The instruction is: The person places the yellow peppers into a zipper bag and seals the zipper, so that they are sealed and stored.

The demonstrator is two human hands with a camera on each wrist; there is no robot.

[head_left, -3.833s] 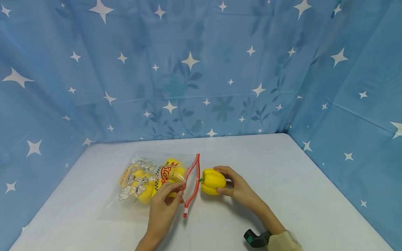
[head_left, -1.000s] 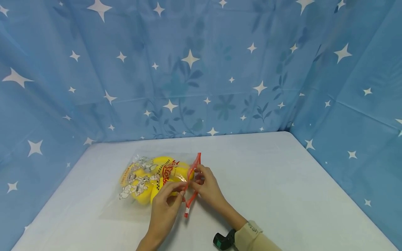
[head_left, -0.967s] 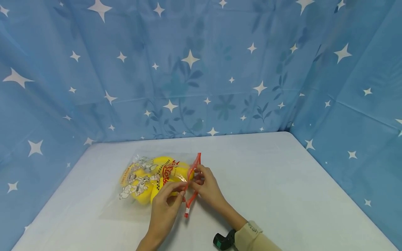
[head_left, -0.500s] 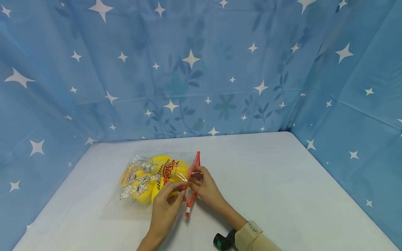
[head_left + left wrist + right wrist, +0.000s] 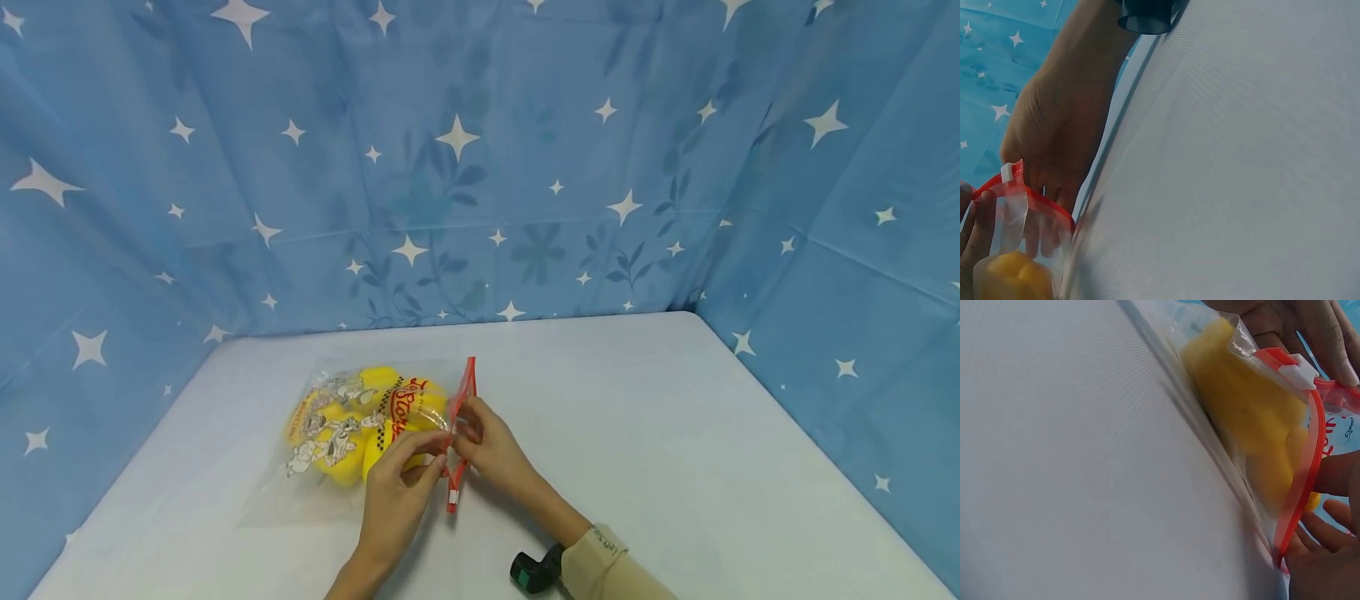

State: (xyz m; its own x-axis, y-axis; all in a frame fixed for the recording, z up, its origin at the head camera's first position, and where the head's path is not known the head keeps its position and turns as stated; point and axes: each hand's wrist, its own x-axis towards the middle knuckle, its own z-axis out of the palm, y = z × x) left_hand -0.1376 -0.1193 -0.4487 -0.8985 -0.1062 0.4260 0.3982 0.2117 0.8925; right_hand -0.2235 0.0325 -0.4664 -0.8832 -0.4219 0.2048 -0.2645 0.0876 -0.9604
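A clear zip bag point(image 5: 277, 492) with a red zip edge and cartoon print lies on the white table, mouth to the right. Inside it are several yellow bell peppers point(image 5: 341, 467), partly hidden by the print. With thumb and forefinger, my left hand point(image 5: 393, 500) pinches the near layer of the bag's red edge point(image 5: 1300, 487). My right hand point(image 5: 495, 446) is at the mouth, its fingers reaching past the red edge. Through the plastic in the left wrist view, the right fingers point(image 5: 1032, 237) look extended. A white slider point(image 5: 453, 497) sits at the near end of the zip.
The white table point(image 5: 675, 467) stretches to the right of the hands. Blue star-patterned curtains point(image 5: 570, 150) stand along its back and sides. A black wrist camera point(image 5: 536, 571) is strapped by the right sleeve cuff point(image 5: 600, 554).
The right hand has moved left from holding a yellow bell pepper outside the bag to the mouth, and that pepper is inside. Lately the red edges have drawn slightly closer; the left hand keeps its pinch.
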